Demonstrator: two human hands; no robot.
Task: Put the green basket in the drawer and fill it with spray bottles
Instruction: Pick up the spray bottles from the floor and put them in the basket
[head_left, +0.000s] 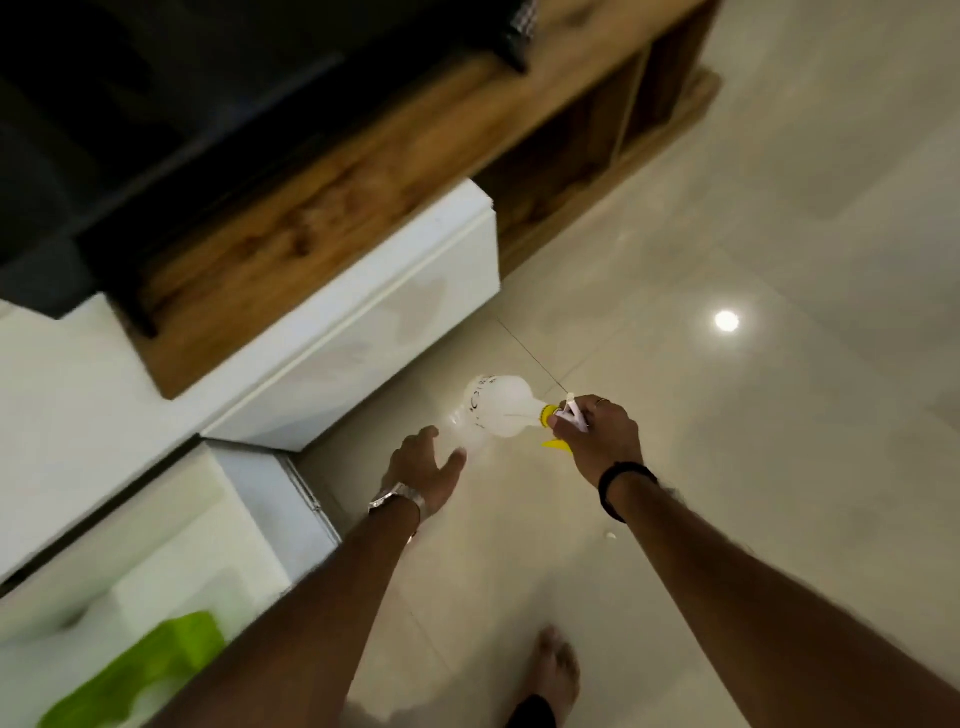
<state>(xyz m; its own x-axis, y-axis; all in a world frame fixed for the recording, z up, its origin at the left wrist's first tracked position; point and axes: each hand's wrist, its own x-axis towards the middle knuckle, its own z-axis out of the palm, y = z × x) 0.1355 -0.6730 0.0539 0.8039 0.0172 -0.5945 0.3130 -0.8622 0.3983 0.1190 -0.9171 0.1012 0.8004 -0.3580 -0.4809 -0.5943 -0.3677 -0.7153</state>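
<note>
Green basket (140, 670): sits in the open white drawer (249, 519) at the lower left, near the drawer's front edge; its inside is blurred, so I cannot tell what it holds.
Left hand (423, 467): fingers spread, empty, reaching toward a faint clear bottle (465, 434) low by the floor (727, 467).
Risk there: the clear bottle is hard to make out; judged from this, a hasty grab could knock it over or miss its neck.
Spray bottle (496, 405): translucent white with a yellow collar, hanging sideways above the floor, well apart from the basket.
Right hand (597, 434): closed around the spray head and trigger.
Risk there: held by the trigger alone, the bottle may swing, squirt, or slip, and it could clip the drawer's front corner when carried left.
</note>
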